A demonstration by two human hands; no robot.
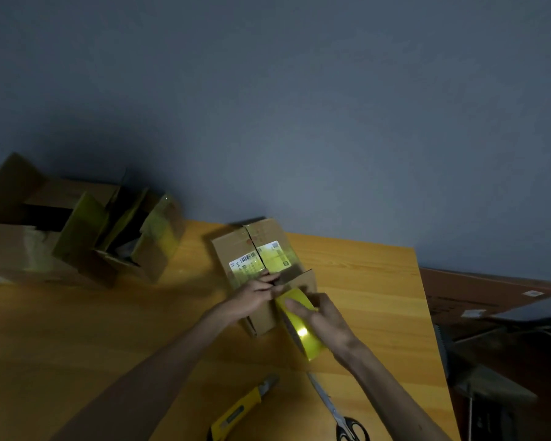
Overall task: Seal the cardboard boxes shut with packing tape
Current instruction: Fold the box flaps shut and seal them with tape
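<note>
With the left hand (256,294), grip pinching the tape end (280,293), press it flat onto the near flap of the cardboard box (233,249) standing mid-bench toward the far edge. Pull the tape roll (301,329), clasped in the grip of the right hand (326,316), straight along the seam, taut.

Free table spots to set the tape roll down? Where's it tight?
Bare wood right of the small box, out to the table edge. Wider patch front left, between open boxes and left arm. Tight: knife and scissors at the near edge; left hand, right hand and tape roll at the box.
</note>
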